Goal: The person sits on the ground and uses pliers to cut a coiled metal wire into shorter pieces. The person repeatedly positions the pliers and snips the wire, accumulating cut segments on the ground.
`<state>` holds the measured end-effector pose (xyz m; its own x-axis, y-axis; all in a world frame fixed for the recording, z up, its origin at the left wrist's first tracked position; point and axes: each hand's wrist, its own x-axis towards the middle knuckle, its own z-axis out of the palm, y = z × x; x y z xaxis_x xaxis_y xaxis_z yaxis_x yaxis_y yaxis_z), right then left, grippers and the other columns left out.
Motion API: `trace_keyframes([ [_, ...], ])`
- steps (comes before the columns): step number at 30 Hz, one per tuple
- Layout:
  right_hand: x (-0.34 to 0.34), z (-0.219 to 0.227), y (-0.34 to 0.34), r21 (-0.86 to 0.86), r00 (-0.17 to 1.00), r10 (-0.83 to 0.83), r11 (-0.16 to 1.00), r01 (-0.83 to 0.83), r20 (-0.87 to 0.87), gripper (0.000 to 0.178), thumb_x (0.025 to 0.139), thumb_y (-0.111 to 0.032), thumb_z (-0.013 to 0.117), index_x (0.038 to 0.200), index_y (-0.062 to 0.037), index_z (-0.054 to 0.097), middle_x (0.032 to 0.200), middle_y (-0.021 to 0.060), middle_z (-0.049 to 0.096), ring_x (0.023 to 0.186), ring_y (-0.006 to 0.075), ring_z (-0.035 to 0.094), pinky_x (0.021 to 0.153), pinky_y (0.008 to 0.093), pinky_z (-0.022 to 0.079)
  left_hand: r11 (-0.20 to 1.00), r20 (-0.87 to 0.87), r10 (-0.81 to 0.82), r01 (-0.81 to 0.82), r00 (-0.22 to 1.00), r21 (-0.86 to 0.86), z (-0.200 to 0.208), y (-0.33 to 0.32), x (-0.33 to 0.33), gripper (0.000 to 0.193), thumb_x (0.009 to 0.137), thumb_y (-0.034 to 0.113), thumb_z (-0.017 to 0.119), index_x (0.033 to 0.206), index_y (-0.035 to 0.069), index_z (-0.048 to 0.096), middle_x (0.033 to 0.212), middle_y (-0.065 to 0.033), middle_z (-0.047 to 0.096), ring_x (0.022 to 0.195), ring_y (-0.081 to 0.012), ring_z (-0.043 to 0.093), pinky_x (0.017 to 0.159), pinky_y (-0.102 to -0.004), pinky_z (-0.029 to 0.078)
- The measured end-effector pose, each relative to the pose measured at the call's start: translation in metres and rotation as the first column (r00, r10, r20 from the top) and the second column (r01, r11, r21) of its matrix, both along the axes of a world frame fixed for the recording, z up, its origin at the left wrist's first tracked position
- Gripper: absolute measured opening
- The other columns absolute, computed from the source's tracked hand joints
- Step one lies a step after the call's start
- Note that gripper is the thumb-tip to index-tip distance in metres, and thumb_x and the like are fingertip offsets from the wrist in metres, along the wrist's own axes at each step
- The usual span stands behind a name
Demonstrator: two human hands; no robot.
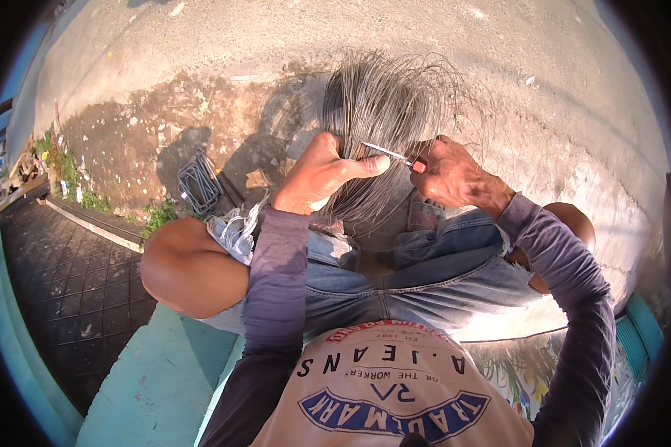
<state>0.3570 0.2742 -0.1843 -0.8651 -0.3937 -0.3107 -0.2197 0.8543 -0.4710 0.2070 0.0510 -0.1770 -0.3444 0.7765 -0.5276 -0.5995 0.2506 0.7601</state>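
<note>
A thick bundle of long, thin grey-black strands (373, 97) stands between my knees, its upper ends fanning out loosely to the right. My left hand (324, 171) is closed on the bundle's left side, the thumb stretched across the strands and the other fingers mostly hidden. Gripped in my right hand (455, 173) is a small knife (386, 152) with a narrow metal blade and a reddish handle. Its blade points left across the front of the bundle, with the tip near my left thumb. A few stray strands pass by my right hand.
A coil of grey cord (198, 182) lies on the rough ground to the left, with a dark rod beside it. Green weeds (156, 214) grow along a kerb. I sit on a turquoise ledge (153, 372), and dark paving (67, 290) lies to its left.
</note>
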Motion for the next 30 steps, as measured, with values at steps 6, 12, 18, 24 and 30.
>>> trace_keyframes([
  [6,-0.005,0.008,-0.006,-0.022,0.998,-0.051,0.998,0.050,-0.046,0.014,0.078,-0.010,0.074,0.074,-0.0017,0.063,0.075,0.0124,0.064,0.078,0.0371,0.073,0.065,0.0491,0.057,1.000,0.017,0.011,-0.011,1.000,0.009,-0.005,-0.003,0.002,0.025,0.091,0.006,0.088,0.113,-0.003,0.080,0.107,-0.0049,0.081,0.093,-0.0100,0.068,0.083,-0.0308,0.055],
  [12,0.015,-0.012,-0.002,-0.008,0.970,0.055,0.998,-0.058,-0.236,0.018,0.070,-0.014,0.077,0.070,-0.0037,0.063,0.072,0.0108,0.060,0.075,0.0342,0.071,0.066,0.0486,0.057,0.999,-0.001,-0.034,0.034,0.999,-0.041,-0.005,-0.003,0.003,0.025,0.091,0.009,0.090,0.112,0.000,0.079,0.106,-0.0022,0.078,0.093,-0.0096,0.067,0.084,-0.0299,0.054],
  [18,-0.014,0.000,-0.008,-0.053,0.819,-0.385,0.893,0.448,0.424,0.017,0.080,-0.018,0.075,0.076,-0.0058,0.063,0.072,0.0112,0.051,0.074,0.0338,0.064,0.061,0.0489,0.049,0.996,-0.009,-0.083,0.083,0.997,0.021,-0.009,-0.003,0.004,0.035,0.092,0.010,0.088,0.124,-0.001,0.076,0.112,-0.0045,0.077,0.104,-0.0124,0.069,0.093,-0.0305,0.053],
  [24,0.004,-0.013,0.007,-0.270,0.983,-0.161,0.946,0.179,0.089,0.021,0.095,-0.018,0.062,0.081,-0.0027,0.061,0.077,0.0183,0.058,0.070,0.0374,0.061,0.065,0.0517,0.048,0.998,-0.003,-0.025,0.025,1.000,0.049,-0.012,-0.001,0.003,0.027,0.092,0.010,0.090,0.113,-0.001,0.078,0.106,-0.0014,0.077,0.094,-0.0097,0.066,0.082,-0.0303,0.054],
  [30,-0.010,0.008,0.002,-0.198,0.932,-0.197,0.944,0.265,0.304,0.020,0.093,-0.016,0.062,0.081,0.0000,0.059,0.076,0.0211,0.060,0.071,0.0376,0.064,0.068,0.0519,0.051,0.999,0.031,-0.040,0.041,0.999,-0.024,-0.001,0.000,0.000,0.030,0.091,0.011,0.091,0.116,-0.001,0.078,0.110,-0.0040,0.079,0.096,-0.0105,0.069,0.085,-0.0303,0.055],
])
